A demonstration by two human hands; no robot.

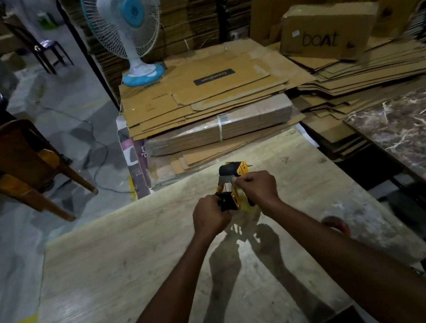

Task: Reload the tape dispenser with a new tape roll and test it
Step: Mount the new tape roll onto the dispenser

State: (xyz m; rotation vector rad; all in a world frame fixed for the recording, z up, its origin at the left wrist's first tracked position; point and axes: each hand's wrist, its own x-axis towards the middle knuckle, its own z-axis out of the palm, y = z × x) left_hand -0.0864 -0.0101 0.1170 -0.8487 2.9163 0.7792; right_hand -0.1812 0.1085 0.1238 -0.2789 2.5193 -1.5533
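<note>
A yellow and black tape dispenser (232, 171) is held above the pale wooden table (112, 267), its black roller end pointing away from me. My left hand (209, 216) is closed around its black handle. My right hand (259, 187) pinches at the dispenser's middle, fingers closed near the metal plate, where a clear tape roll (247, 206) shows partly under the hand. Whether a tape end is between the fingers cannot be made out. A second roll with a reddish core (338, 222) lies on the table to the right, beside my right forearm.
Stacks of flattened cardboard (206, 95) lie beyond the table's far edge, with a blue and white fan (129, 34) on them. A "boat" box (324, 32) sits at back right. A marble slab (412, 131) is on the right, a wooden chair (19, 163) on the left.
</note>
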